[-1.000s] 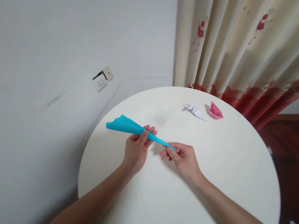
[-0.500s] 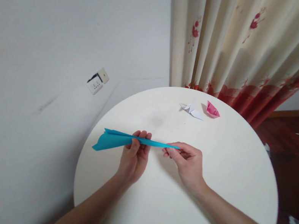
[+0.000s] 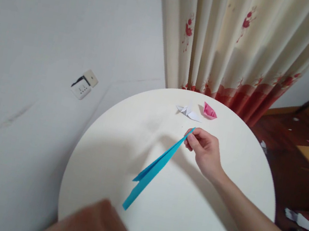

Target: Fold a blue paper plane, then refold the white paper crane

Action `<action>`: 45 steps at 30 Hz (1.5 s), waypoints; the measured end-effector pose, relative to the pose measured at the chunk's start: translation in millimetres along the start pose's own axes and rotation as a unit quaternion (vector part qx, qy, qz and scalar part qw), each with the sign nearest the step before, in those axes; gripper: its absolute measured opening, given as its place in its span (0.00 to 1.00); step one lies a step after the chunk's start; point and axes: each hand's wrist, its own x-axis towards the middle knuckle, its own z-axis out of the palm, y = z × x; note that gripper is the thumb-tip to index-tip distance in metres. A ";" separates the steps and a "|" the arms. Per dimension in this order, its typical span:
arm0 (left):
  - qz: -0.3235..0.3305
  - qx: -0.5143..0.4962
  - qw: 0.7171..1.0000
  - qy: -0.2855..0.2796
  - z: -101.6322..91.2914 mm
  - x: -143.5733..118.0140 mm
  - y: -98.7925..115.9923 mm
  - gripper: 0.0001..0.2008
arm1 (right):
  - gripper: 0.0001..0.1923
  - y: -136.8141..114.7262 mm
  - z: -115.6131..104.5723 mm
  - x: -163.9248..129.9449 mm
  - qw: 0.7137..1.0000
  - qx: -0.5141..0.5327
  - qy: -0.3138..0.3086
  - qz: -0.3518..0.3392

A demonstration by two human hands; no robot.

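A blue folded paper plane (image 3: 153,169) hangs over the round white table (image 3: 213,221), its wide tail pointing down toward me. My right hand (image 3: 203,150) pinches its narrow tip between thumb and fingers. My left hand (image 3: 93,226) is a blurred shape at the bottom edge, close to the camera and off the paper; its fingers cannot be made out.
A white origami crane (image 3: 187,110) and a pink paper boat (image 3: 209,111) lie near the table's far edge. A cream curtain with red flowers (image 3: 229,45) hangs behind. A wall socket (image 3: 84,84) sits at left. Dark wooden floor with scraps is at right.
My left hand let go of the blue plane and dropped back toward me. The plane swung from level to hanging diagonally from my right hand, which rose slightly.
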 end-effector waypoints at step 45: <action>0.146 -0.165 0.946 0.238 -9.4 103.7 -44.6 0.07 | 0.13 -7.1 26.0 -24.1 0.988 -0.002 -0.128 0.087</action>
